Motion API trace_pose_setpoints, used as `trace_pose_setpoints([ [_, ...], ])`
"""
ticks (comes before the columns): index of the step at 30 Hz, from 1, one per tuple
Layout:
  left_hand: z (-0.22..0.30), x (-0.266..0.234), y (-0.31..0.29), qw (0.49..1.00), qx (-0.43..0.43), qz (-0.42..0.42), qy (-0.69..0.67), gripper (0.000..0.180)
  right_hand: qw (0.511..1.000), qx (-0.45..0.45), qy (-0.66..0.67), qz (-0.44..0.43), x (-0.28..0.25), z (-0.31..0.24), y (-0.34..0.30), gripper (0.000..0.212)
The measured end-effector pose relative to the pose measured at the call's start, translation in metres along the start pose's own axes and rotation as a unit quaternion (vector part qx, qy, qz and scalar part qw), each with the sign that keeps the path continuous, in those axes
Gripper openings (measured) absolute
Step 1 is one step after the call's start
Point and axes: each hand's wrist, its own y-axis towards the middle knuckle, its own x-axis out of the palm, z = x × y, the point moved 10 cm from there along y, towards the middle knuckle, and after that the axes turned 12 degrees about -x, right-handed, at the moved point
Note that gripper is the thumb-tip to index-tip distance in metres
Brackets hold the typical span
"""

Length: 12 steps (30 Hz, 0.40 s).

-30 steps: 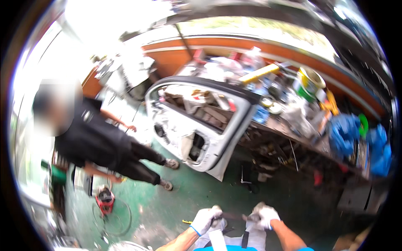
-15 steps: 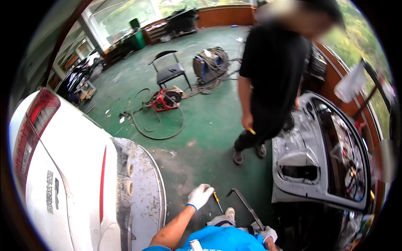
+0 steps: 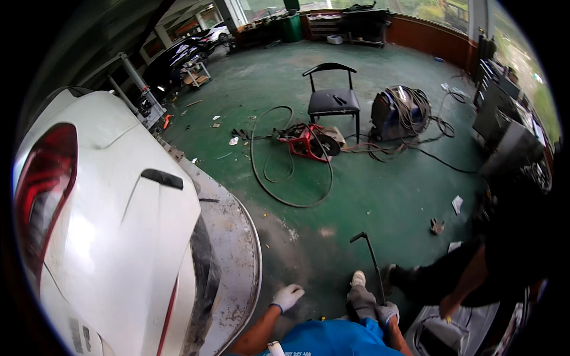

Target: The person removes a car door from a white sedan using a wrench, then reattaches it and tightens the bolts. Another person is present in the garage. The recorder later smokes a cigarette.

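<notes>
My right hand [image 3: 388,311], in a white glove, is closed around the lower end of a long dark metal bar [image 3: 375,259]. The bar stands up and away from me, and its far end bends sharply left. My left hand [image 3: 289,296], gloved too, hangs over the floor beside the grey curved platform [image 3: 252,231]. Its fingers are loosely bent, with nothing visible in them. To the left is the rear of a white car [image 3: 107,196] with a red tail lamp [image 3: 44,184]. A small black strip [image 3: 162,178] lies against its bodywork.
A person in black [image 3: 510,249] stands close on my right beside a grey car door [image 3: 439,332]; their hand [image 3: 456,304] hangs low. Farther off are a black chair [image 3: 333,102], a red reel frame [image 3: 309,142] with looping cable, and a cable-draped machine [image 3: 399,113].
My view has swung right, so car, chair and machine shift and the person sits lower right. The yellow-handled screwdriver near my left hand is no longer seen there. My right hand keeps the bar.
</notes>
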Motion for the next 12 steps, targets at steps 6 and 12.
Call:
trace_pose_setpoints([
  [6,-0.226,0.008,0.007,0.767,-0.407,-0.008,-0.496,0.052,0.725,-0.320,-0.514,-0.330,0.059,-0.126,0.193,0.018],
  [12,-0.264,0.077,0.020,0.542,-0.559,-0.042,-0.626,0.063,0.925,0.259,0.051,-0.273,0.078,-0.202,0.346,0.006],
])
